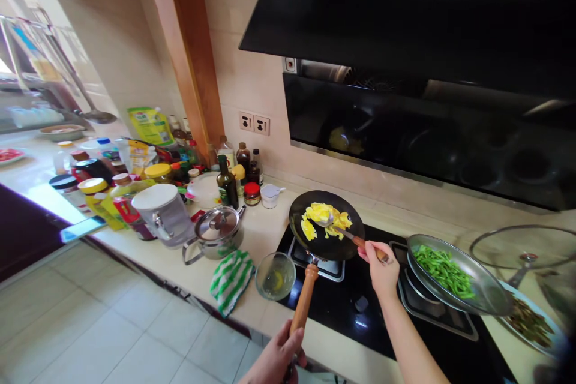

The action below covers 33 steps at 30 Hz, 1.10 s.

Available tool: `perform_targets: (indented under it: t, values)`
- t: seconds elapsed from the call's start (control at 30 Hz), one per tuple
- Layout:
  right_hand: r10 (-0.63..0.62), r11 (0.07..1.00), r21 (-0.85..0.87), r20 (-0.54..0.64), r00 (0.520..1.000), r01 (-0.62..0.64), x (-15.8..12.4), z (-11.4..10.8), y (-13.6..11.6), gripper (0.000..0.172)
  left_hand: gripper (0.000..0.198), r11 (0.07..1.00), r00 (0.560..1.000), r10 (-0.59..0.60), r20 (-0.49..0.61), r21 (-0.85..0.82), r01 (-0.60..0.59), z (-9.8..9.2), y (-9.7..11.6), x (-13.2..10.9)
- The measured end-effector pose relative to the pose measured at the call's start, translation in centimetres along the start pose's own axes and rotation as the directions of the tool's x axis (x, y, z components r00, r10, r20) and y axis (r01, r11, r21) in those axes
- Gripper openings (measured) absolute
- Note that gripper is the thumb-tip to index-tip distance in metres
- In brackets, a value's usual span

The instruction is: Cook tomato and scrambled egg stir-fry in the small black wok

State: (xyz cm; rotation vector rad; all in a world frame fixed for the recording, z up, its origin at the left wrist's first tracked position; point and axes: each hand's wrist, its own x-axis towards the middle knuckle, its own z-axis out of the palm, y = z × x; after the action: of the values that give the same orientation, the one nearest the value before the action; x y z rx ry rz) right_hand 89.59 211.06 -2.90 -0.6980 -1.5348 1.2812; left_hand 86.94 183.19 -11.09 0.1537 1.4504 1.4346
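Left hand (283, 354) wrapped round smooth turned-wood handle (302, 307); round black frying pan (333, 252) lies beyond it, over burner. Right hand (382, 270) grasps wood-handled metal utensil (347, 234), head in soft, ragged yellow egg (319, 212) inside pan. Just left of wood handle I make out clear glass bowl (264, 269), yellowish residue inside, near nubbly green-and-white striped cloth (231, 282). Right of right hand: shallow metal pan (488, 289), cut green vegetables (444, 272) inside.

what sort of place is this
A kitchen, probably a home one: a frying pan of yellow food over a black stovetop, a range hood above, and bottles crowding the counter.
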Motion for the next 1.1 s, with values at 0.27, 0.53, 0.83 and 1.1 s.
perform_targets:
  t: [0.27, 0.53, 0.83, 1.1]
  values:
    - [-0.353, 0.508, -0.154, 0.861, 0.367, 0.848, -2.3, -6.4, -7.4, 0.022, 0.066, 0.995, 0.999, 0.033, 0.006, -0.097, -0.032, 0.6, 1.1, -2.1]
    - [-0.162, 0.318, -0.126, 0.969, 0.184, 0.94, -5.8, -9.1, -11.2, 0.041, 0.074, 0.995, 0.999, 0.017, 0.041, -0.103, -0.013, 0.7, 1.9, -2.5]
    - [-0.027, 0.354, -0.175, 0.98, 0.197, 0.919, -4.3, -7.9, -10.4, 0.035, 0.077, 0.992, 0.999, 0.014, 0.035, -0.126, -0.01, 0.7, 1.9, -2.7]
    - [-0.186, 0.407, -0.244, 0.921, 0.341, 0.88, -0.4, -4.7, -9.4, 0.023, 0.077, 0.994, 1.0, 0.01, 0.011, -0.112, -0.009, 0.9, 2.4, -3.0]
